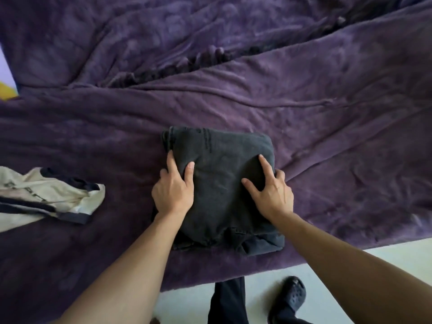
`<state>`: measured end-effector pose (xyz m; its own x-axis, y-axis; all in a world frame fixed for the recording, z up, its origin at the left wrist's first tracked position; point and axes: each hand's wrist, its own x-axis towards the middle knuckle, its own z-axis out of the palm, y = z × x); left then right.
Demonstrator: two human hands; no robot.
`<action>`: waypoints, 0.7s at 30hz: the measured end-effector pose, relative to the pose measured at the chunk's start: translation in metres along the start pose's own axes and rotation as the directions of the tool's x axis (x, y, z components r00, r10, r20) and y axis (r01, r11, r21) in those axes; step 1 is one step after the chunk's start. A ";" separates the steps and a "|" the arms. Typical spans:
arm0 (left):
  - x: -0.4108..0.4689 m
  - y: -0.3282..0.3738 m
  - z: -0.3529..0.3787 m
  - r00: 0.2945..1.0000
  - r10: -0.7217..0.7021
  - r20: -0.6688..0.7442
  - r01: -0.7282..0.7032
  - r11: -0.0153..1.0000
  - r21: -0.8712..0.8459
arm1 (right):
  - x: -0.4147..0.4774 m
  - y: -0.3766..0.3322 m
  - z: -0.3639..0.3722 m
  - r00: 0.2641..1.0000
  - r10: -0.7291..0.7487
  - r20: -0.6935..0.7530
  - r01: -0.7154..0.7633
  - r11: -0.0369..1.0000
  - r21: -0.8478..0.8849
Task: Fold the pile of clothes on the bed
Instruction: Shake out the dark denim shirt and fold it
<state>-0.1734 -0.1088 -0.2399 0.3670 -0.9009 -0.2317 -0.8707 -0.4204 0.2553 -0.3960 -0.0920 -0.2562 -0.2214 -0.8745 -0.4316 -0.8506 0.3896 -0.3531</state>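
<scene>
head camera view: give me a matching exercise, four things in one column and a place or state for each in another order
Column 1
1. dark grey folded garment
2. cream and navy shirt
3. purple fleece blanket
4. black perforated clog

Column 2
a. on the pale floor
b. crumpled, at the left edge of the view
c. spread out, rumpled, under both garments
d. folded into a square, in the middle

Pairs: 1-d, 2-b, 3-c, 4-a

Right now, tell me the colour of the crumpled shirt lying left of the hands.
The crumpled shirt is cream with dark trim, head view.
</scene>
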 end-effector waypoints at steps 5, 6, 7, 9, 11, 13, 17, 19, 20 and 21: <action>-0.036 0.047 -0.042 0.996 0.084 -0.023 -0.085 0.996 -0.008 | -0.030 0.028 -0.058 1.000 0.017 0.005 -0.017 0.999 0.037; -0.046 0.059 -0.047 0.996 0.093 -0.018 -0.093 0.996 -0.018 | -0.037 0.041 -0.071 1.000 0.014 0.004 -0.014 0.999 0.043; -0.057 0.073 -0.051 0.995 0.097 -0.013 -0.098 0.995 -0.030 | -0.043 0.055 -0.085 1.000 0.010 -0.004 -0.010 0.999 0.047; -0.084 0.105 -0.055 0.995 0.102 -0.001 -0.102 0.993 -0.058 | -0.053 0.087 -0.115 1.000 0.001 -0.025 0.000 0.999 0.055; -0.112 0.141 -0.053 0.994 0.103 0.019 -0.101 0.991 -0.091 | -0.061 0.123 -0.147 0.999 -0.009 -0.047 0.013 0.998 0.067; -0.141 0.182 -0.050 0.995 0.098 0.035 -0.093 0.988 -0.123 | -0.065 0.163 -0.183 0.997 -0.024 -0.072 0.029 0.998 0.064; -0.194 0.276 -0.039 0.994 0.104 0.033 -0.095 0.972 -0.214 | -0.067 0.245 -0.259 0.988 -0.042 -0.147 0.050 0.998 0.050; -0.215 0.325 -0.034 0.992 0.122 0.029 -0.110 0.959 -0.261 | -0.064 0.284 -0.297 0.980 -0.045 -0.192 0.052 0.998 0.034; -0.224 0.348 -0.031 0.991 0.134 0.026 -0.122 0.953 -0.277 | -0.063 0.303 -0.316 0.977 -0.041 -0.210 0.048 0.998 0.030; -0.233 0.372 -0.029 0.989 0.148 0.022 -0.135 0.946 -0.294 | -0.062 0.321 -0.336 0.974 -0.034 -0.225 0.042 0.999 0.030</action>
<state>-0.5737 -0.0590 -0.0639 0.2269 -0.9506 -0.2117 -0.7774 -0.3078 0.5486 -0.8160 -0.0098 -0.0642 -0.2938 -0.9300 -0.2210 -0.8446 0.3608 -0.3956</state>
